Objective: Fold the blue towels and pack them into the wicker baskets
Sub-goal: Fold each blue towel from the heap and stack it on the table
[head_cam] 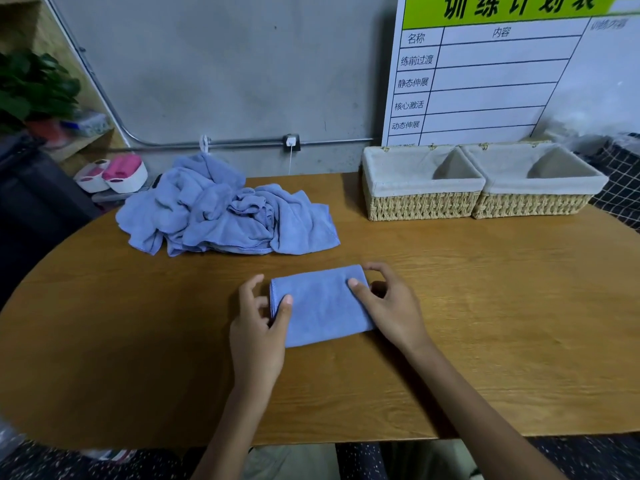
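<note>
You are pinching the folded towel at both ends, left hand and right hand; soft, light, floppy, so support it underneath.

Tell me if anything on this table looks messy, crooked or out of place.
Only the pile of unfolded blue towels at the table's far left is messy, crumpled in a heap. The folded towel between both hands lies slightly askew. Both wicker baskets sit upright, side by side.
</note>
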